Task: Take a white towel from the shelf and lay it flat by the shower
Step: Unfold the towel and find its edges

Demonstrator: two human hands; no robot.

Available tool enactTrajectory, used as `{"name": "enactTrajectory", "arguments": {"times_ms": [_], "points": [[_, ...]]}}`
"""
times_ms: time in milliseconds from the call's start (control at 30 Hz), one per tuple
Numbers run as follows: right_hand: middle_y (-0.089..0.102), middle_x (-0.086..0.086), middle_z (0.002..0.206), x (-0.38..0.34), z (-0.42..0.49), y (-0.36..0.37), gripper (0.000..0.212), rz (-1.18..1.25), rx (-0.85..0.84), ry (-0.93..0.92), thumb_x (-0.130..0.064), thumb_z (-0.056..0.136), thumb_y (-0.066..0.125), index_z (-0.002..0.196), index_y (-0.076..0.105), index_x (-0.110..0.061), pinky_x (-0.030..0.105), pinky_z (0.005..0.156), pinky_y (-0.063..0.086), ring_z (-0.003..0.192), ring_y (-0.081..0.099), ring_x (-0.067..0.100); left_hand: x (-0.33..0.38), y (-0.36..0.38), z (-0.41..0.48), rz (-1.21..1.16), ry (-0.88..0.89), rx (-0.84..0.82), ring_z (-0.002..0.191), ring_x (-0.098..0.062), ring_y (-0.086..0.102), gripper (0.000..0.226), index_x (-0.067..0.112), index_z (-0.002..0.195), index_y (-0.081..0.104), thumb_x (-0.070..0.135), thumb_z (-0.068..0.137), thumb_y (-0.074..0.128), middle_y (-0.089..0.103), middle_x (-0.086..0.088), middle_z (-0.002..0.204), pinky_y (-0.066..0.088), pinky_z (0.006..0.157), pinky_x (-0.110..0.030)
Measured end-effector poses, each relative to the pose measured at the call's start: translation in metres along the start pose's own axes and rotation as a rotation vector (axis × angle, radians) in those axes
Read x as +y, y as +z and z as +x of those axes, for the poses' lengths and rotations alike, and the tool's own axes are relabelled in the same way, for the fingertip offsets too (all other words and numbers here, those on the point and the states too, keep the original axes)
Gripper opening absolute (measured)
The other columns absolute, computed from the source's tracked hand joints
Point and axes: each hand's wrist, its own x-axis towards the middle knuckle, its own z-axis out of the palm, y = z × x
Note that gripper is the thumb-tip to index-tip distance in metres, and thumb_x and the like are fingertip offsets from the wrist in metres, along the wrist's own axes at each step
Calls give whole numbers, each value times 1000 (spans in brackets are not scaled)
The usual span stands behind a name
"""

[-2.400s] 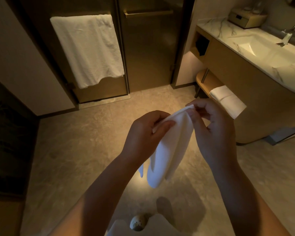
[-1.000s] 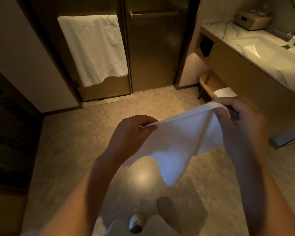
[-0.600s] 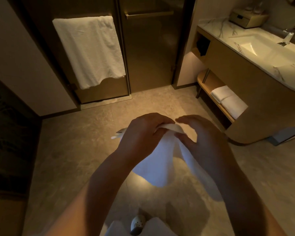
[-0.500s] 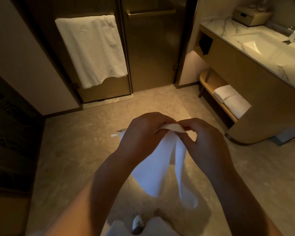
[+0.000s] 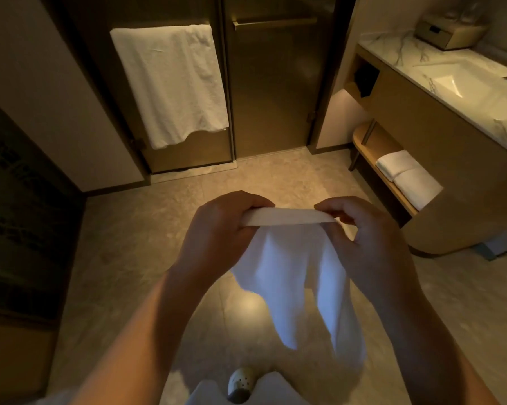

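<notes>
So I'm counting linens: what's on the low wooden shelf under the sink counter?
Two folded white towels lie side by side on the low shelf, the rest of it bare wood. The shelf's far end, under the vanity, is hidden.

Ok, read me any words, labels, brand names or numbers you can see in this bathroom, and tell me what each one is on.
No readable text anywhere in this view.
Box on the counter: a dark slot on its front, no lettering that can be made out.
Dark panel at the left wall: faint lighter marks, too dim and blurred to read.
Held white towel, hanging towel, folded towels on the shelf: no tag or print visible.
</notes>
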Motion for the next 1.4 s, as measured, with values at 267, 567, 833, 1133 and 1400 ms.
{"name": "enactTrajectory", "arguments": {"times_ms": [267, 567, 833, 1133, 1400], "points": [[57, -21, 98, -3, -3, 14, 23, -44, -42, -79, -22, 88, 63, 110, 64, -26, 21, 71, 47, 87, 55, 0, 22, 7, 1, 58, 181, -68, 86, -10, 59, 29, 16, 101, 70, 17, 78, 53, 71, 1, 93, 37, 72, -10], [60, -15, 94, 8, 2, 4, 19, 47, 158, -11, -13, 85, 59, 101, 65, -21, 23, 67, 50, 85, 55, 1, 1, -6, 1, -22, 48, 43, 78, 1, 59, 20, 26, 94, 70, 18, 78, 62, 66, 21, 86, 38, 62, -10], [52, -10, 84, 1, 0, 8, 21, 64, 285, 94, -28, 79, 70, 99, 65, -29, 15, 61, 41, 74, 51, 4, 13, 7, -2, -141, -15, 43, 77, 1, 60, 10, 28, 89, 69, 24, 81, 64, 66, 19, 82, 42, 62, -12], [66, -19, 80, -26, -19, 23, 19, 314, 339, 123, -32, 83, 68, 100, 60, -30, 15, 62, 52, 78, 65, -1, 25, 21, -2, -136, -3, 38, 77, -2, 61, 9, 25, 90, 71, 26, 83, 66, 68, 14, 81, 52, 67, -29], [68, -25, 90, -27, -16, 27, 27, 425, 249, 265, -55, 79, 62, 97, 68, -36, 15, 67, 52, 82, 65, -5, 28, 27, -7, -93, 36, 45, 72, -7, 61, 10, 22, 92, 72, 21, 85, 65, 68, 6, 78, 53, 64, -37]]}}
